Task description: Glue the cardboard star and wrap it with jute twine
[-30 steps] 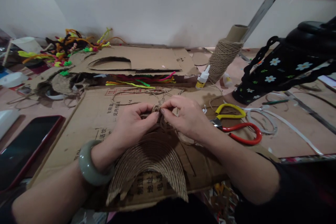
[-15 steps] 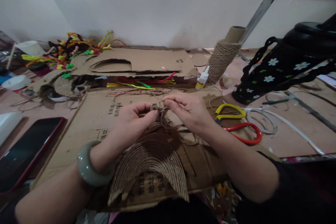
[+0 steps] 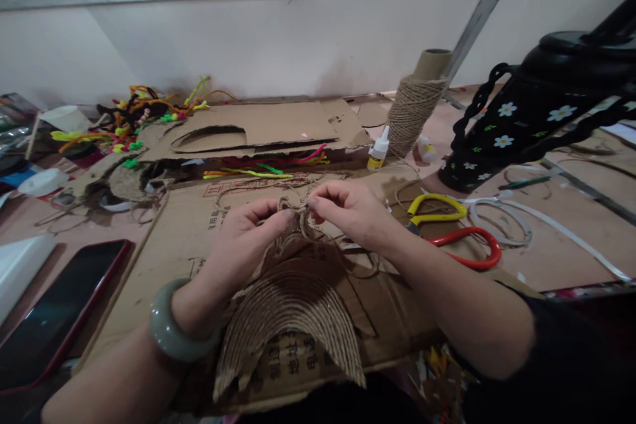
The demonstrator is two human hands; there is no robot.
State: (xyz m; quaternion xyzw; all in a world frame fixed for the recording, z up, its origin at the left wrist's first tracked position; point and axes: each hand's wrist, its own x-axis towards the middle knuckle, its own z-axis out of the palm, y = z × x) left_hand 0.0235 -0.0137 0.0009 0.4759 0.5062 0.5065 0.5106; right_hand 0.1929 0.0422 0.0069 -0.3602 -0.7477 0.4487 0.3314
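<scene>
Both of my hands meet over a cardboard sheet (image 3: 193, 212), pinching a looped piece of jute twine (image 3: 304, 217) between them. My left hand (image 3: 248, 232), with a pale green bangle (image 3: 171, 324) on its wrist, grips the twine's left side between thumb and fingers. Thumb against forefinger, my right hand (image 3: 348, 212) holds the right side. Exactly how the strands cross is hidden by the fingertips. Just below the hands lies an arch shape (image 3: 293, 305) covered in curved rows of twine.
Scissors with yellow and red handles (image 3: 437, 211) lie right of my right hand. Behind them stand a small glue bottle (image 3: 378, 149), a twine spool (image 3: 416, 109) and a black flowered tumbler (image 3: 517, 126). A phone (image 3: 64, 311) is at left; coloured pipe cleaners (image 3: 149, 106) are heaped at the back.
The view has shifted slightly. My fingers stay on the twine, with the right fingertips a little lower and the loops lying differently between the hands.
</scene>
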